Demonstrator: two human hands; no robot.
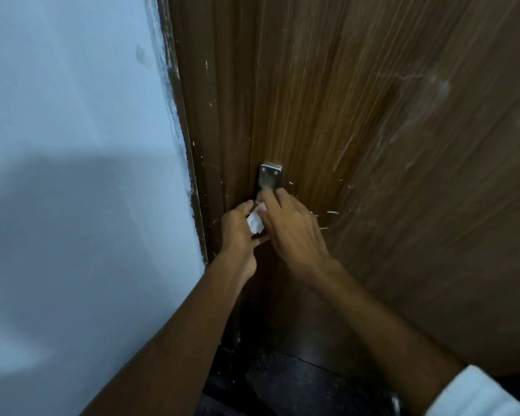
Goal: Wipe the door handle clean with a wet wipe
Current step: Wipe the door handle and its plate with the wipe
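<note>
A silver metal door handle [270,177] is screwed to a brown wooden door [373,130]; only its top plate with two screws shows, the rest is behind my hands. A crumpled white wet wipe [255,221] sits between both hands, just below the plate. My left hand [238,235] grips the wipe from the left. My right hand [291,232] covers the handle from the right, its fingers touching the wipe and the plate's lower edge. Whether it grips the handle or the wipe is hidden.
A pale blue wall [72,175] fills the left side, meeting the dark brown door frame [192,175]. The door carries white scratches and smears. Dark floor [282,385] lies below between my forearms.
</note>
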